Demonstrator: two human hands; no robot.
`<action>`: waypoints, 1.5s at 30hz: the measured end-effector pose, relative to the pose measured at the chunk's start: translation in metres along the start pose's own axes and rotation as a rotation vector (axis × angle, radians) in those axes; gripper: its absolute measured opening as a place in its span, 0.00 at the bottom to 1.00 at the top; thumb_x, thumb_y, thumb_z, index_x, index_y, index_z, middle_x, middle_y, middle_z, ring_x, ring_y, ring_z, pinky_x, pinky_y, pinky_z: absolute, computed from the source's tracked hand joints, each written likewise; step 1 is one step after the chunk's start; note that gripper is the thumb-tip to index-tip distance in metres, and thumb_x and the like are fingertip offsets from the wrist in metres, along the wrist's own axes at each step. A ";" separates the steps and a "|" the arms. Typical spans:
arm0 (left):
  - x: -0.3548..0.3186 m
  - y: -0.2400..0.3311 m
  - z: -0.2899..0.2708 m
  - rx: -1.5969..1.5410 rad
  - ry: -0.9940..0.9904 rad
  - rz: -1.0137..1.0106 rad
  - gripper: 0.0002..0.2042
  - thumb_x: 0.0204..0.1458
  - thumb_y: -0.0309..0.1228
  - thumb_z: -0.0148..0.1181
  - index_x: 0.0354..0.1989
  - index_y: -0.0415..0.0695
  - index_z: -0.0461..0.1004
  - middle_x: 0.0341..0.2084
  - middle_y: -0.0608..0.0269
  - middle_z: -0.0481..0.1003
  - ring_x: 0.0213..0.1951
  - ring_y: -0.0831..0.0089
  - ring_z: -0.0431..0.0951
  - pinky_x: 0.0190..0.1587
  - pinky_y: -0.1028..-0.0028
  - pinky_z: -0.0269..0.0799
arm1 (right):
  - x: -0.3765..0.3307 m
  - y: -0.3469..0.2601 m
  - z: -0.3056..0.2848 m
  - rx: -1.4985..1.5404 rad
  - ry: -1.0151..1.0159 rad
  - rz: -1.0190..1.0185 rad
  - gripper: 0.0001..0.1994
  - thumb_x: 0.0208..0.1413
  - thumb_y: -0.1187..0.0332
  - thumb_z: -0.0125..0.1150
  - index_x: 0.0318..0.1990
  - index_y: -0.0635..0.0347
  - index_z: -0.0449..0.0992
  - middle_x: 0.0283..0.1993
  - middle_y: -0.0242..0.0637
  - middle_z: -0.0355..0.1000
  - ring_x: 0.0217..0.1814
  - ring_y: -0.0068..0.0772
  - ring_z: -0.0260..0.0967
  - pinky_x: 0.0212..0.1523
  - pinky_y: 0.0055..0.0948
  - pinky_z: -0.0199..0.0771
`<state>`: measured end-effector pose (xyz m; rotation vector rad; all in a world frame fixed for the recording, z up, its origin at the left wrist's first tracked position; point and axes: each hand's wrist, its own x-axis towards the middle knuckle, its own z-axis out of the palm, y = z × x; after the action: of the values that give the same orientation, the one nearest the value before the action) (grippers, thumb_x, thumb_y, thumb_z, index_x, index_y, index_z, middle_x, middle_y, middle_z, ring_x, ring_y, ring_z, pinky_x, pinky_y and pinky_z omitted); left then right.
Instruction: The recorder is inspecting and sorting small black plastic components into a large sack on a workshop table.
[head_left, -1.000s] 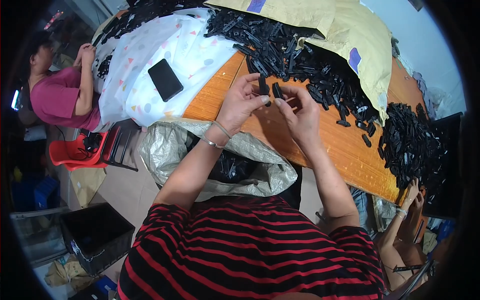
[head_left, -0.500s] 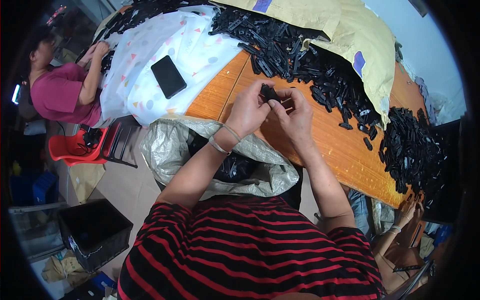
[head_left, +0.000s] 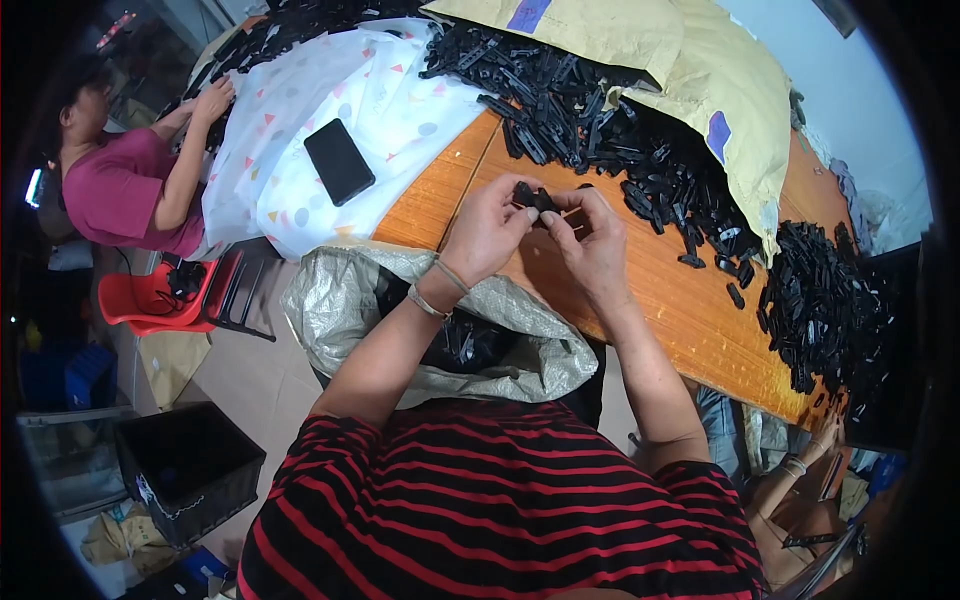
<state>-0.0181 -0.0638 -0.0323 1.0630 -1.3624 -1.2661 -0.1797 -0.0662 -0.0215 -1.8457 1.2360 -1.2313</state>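
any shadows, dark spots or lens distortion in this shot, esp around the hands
In the head view, the fisheye's black surround rounds off the corners; in the head view, a soft shadow falls on the wooden table between the left hand and right hand; in the head view, the black parts they hold are too dark for fine detail

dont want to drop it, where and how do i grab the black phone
Probably pinch the black phone across its long edges at mid-length, coming from above with the nearer left hand: it lies flat on the patterned plastic sheet, leaving its edges exposed.
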 end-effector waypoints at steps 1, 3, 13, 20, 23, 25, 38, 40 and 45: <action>0.000 -0.002 0.000 0.012 0.041 0.046 0.15 0.54 0.18 0.54 0.51 0.34 0.68 0.37 0.60 0.76 0.36 0.76 0.78 0.39 0.78 0.74 | 0.002 0.001 0.001 0.001 0.000 -0.004 0.08 0.49 0.76 0.67 0.36 0.66 0.75 0.33 0.34 0.72 0.29 0.21 0.73 0.31 0.21 0.71; -0.002 0.001 -0.001 0.041 0.020 0.070 0.16 0.55 0.18 0.53 0.53 0.34 0.66 0.39 0.61 0.75 0.41 0.78 0.76 0.42 0.79 0.73 | 0.002 0.004 0.000 0.074 -0.001 -0.001 0.08 0.48 0.77 0.67 0.36 0.66 0.75 0.32 0.32 0.71 0.30 0.19 0.71 0.31 0.20 0.70; -0.017 0.033 0.007 0.108 0.066 0.023 0.11 0.56 0.22 0.57 0.47 0.34 0.70 0.36 0.63 0.76 0.37 0.82 0.75 0.41 0.81 0.72 | -0.007 -0.003 0.009 0.134 0.031 0.010 0.15 0.47 0.77 0.68 0.43 0.64 0.72 0.39 0.32 0.70 0.34 0.19 0.70 0.34 0.20 0.74; -0.020 0.016 0.011 -0.008 0.196 0.166 0.09 0.54 0.23 0.59 0.42 0.35 0.71 0.25 0.63 0.78 0.25 0.81 0.76 0.29 0.79 0.72 | -0.007 0.004 0.015 0.115 -0.141 -0.012 0.15 0.50 0.75 0.67 0.44 0.65 0.71 0.38 0.39 0.73 0.38 0.24 0.73 0.35 0.24 0.75; -0.025 0.016 0.014 -0.024 0.217 0.176 0.08 0.54 0.23 0.59 0.40 0.35 0.71 0.24 0.64 0.77 0.26 0.82 0.75 0.31 0.79 0.72 | -0.009 0.009 0.020 -0.030 -0.006 -0.262 0.15 0.48 0.72 0.68 0.41 0.65 0.71 0.32 0.43 0.71 0.30 0.35 0.74 0.31 0.33 0.74; -0.030 0.012 0.010 0.006 0.208 0.217 0.06 0.55 0.24 0.58 0.39 0.35 0.71 0.24 0.64 0.76 0.27 0.82 0.74 0.32 0.79 0.71 | -0.013 0.000 0.021 -0.097 -0.002 -0.297 0.14 0.48 0.68 0.69 0.40 0.63 0.72 0.30 0.42 0.71 0.29 0.38 0.73 0.30 0.34 0.72; -0.056 0.043 -0.047 0.676 0.043 0.173 0.08 0.51 0.25 0.60 0.39 0.38 0.76 0.26 0.57 0.74 0.27 0.67 0.74 0.31 0.72 0.70 | 0.014 0.040 -0.039 -0.416 -0.167 -0.176 0.09 0.52 0.72 0.62 0.41 0.60 0.78 0.37 0.42 0.73 0.36 0.46 0.74 0.36 0.35 0.73; -0.012 0.027 -0.042 0.764 0.099 0.270 0.08 0.49 0.24 0.59 0.39 0.41 0.76 0.29 0.53 0.74 0.33 0.56 0.76 0.36 0.65 0.71 | 0.034 0.048 -0.038 -0.606 -0.215 -0.178 0.12 0.50 0.75 0.61 0.44 0.58 0.76 0.44 0.42 0.71 0.37 0.49 0.73 0.37 0.39 0.73; 0.081 -0.014 -0.046 1.066 0.036 0.387 0.11 0.48 0.21 0.57 0.42 0.43 0.75 0.35 0.53 0.72 0.37 0.53 0.74 0.40 0.62 0.71 | 0.055 0.060 -0.041 -0.716 -0.489 -0.195 0.15 0.47 0.75 0.62 0.44 0.57 0.75 0.42 0.42 0.69 0.39 0.52 0.72 0.37 0.43 0.73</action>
<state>0.0142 -0.1517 -0.0394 1.3767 -2.1476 -0.1612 -0.2319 -0.1394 -0.0359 -2.6188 1.3191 -0.3589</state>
